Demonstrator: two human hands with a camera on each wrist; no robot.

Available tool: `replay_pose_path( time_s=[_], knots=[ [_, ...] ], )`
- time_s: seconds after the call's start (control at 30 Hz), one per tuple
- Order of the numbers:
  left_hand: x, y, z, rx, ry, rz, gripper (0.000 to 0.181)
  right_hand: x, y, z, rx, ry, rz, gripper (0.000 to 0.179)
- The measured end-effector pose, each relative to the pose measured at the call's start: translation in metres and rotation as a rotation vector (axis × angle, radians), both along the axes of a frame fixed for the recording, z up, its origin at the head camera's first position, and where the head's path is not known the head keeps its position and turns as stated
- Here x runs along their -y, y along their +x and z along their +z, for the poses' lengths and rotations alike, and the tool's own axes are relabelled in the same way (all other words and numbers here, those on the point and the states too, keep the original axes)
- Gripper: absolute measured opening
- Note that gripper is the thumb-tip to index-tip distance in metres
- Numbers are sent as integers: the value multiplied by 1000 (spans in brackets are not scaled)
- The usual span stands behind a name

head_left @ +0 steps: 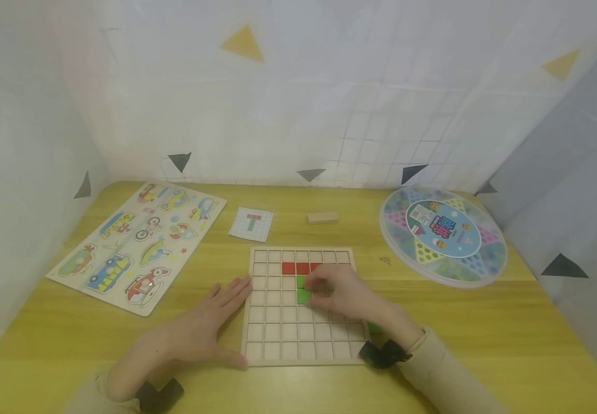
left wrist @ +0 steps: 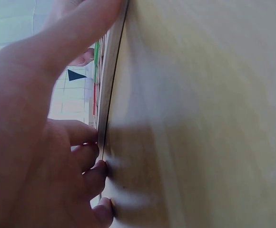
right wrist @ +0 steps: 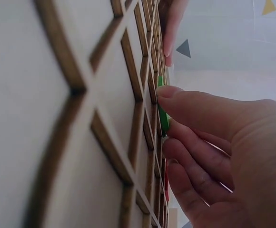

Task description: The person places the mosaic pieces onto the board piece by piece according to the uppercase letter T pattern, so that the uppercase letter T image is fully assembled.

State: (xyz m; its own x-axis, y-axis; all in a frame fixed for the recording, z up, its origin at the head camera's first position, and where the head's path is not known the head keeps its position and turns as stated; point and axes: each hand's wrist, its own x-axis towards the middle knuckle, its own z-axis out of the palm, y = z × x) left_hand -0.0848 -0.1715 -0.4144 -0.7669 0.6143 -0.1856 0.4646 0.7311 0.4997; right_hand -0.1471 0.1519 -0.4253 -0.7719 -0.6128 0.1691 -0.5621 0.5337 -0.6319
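Note:
A wooden grid board (head_left: pixel 272 330) lies flat on the table. Three red tiles (head_left: pixel 288 268) sit side by side in its second row. Below the middle one are green tiles (head_left: pixel 304 296), partly covered by my right hand (head_left: pixel 342 290). In the right wrist view, the thumb and index finger of that hand pinch a green tile (right wrist: pixel 163 114) at the board's surface. My left hand (head_left: pixel 200 328) rests along the board's left edge, its fingers extended and the thumb near the lower left corner. More green (head_left: pixel 374 328) shows beside the board, mostly hidden under my right forearm.
Behind the board lie a paper card (head_left: pixel 251 225) with a red and green T pattern and a small wooden block (head_left: pixel 322 218). A vehicle picture puzzle (head_left: pixel 138 247) is on the left. To the right lies a round, colourful game board (head_left: pixel 443 236).

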Motion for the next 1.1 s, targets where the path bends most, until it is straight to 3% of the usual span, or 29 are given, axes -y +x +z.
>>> replay_pose_path(
  time_s=[0.43, 0.6, 0.77, 0.9, 1.1],
  knots=[
    [0, 0, 3, -12, 15, -8, 128, -1, 1, 4, -27, 2, 24, 31],
    [0, 0, 2, -19, 15, -14, 128, -2, 1, 5, 8, 18, 10, 29],
    [-2, 0, 3, -9, 16, -14, 127, -16, 6, 30, 98, -49, -45, 27],
    [-2, 0, 2, -8, 22, -12, 127, -39, 8, 43, 46, -54, -79, 27],
    [0, 1, 1, 2, 18, 10, 129, -83, 14, 41, -54, -24, -99, 28]
  ],
)
